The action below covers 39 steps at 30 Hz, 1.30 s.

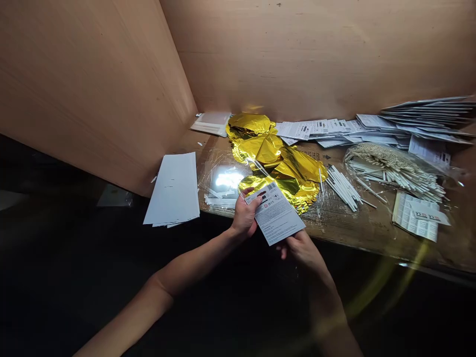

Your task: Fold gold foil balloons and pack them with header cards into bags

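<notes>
1. From where I stood, the leftmost thing on the brown worktop (364, 233) was a stack of white sheets (173, 191), its edges slightly uneven, near the wooden side panel (148, 99).
2. Farther back, close to the rear panel (320, 54), lay a small pale stack (212, 123), and nearer the front edge were clear plastic sleeves (221, 199), with a bright glare just behind them.
3. The left hand (244, 216) was clamped on the printed card (280, 218), thumb across its face near the upper left corner and the other fingers mostly hidden.
4. Crumpled gold foil pieces (264, 148) spread from the back of the worktop toward the card, which was held tilted at the worktop's front edge, its barcode and small text facing up.
5. The right hand (300, 246) was at the card's lower right corner, fingers curled beneath; I could not tell whether they had closed on it.
6. Right of the foil lay loose white sticks (342, 188), and behind them ran a row of printed packets (316, 129).
7. Farther right, a clear bag (397, 171) held many more sticks.
8. In front of the bag sat a pale printed sheet (409, 215), and behind it rose a fanned pile of packets (427, 119).
</notes>
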Tool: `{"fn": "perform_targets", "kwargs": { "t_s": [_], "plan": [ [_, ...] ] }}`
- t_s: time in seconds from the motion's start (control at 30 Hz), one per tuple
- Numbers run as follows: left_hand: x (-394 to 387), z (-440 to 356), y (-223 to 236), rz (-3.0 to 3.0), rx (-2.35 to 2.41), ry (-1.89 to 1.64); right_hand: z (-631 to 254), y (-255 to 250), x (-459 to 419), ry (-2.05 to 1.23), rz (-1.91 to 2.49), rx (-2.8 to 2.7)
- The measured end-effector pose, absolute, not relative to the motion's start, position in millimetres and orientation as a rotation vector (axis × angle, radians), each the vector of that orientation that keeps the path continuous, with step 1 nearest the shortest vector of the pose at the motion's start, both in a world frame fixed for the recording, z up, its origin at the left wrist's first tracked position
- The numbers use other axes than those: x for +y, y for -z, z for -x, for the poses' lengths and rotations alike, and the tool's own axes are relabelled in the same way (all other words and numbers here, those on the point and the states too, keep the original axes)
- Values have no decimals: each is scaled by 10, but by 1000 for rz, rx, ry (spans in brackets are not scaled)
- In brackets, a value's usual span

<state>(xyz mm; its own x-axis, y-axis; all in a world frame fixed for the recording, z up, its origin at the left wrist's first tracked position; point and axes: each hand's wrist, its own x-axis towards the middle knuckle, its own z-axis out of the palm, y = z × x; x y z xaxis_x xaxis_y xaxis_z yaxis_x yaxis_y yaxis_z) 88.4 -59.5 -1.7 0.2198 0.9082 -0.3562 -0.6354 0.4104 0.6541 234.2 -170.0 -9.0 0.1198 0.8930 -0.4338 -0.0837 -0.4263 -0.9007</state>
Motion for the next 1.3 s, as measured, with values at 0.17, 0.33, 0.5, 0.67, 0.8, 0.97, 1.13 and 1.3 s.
{"fn": "perform_targets", "kwargs": {
  "t_s": [0.17, 0.33, 0.5, 0.67, 0.8, 0.97, 1.13, 1.3],
  "plan": [
    [-701, -998, 121, -342, 801, -1107, -2200, 119, -1638, -1011, 1448, -792],
    [-582, -960, 128, -284, 874, -1118, -2267, 100, -1747, -858, 1602, -785],
    [-487, -871, 33, -282, 887, -1020, -2535, 78, -1655, -327, 1632, -838],
    [-467, -864, 30, -328, 893, -982, -2563, 170, -1541, -579, 1582, -1034],
    [-447, -847, 67, -383, 902, -1007, -2469, 231, -1579, -635, 1593, -987],
    [-443, -844, 71, -442, 855, -963, -2439, 253, -1592, -806, 1583, -918],
    [-472, -873, 57, -500, 808, -920, -2357, 286, -1524, -896, 1448, -678],
    [-490, -870, 44, -544, 781, -911, -2285, 320, -1492, -850, 1413, -620]
  ]
}}
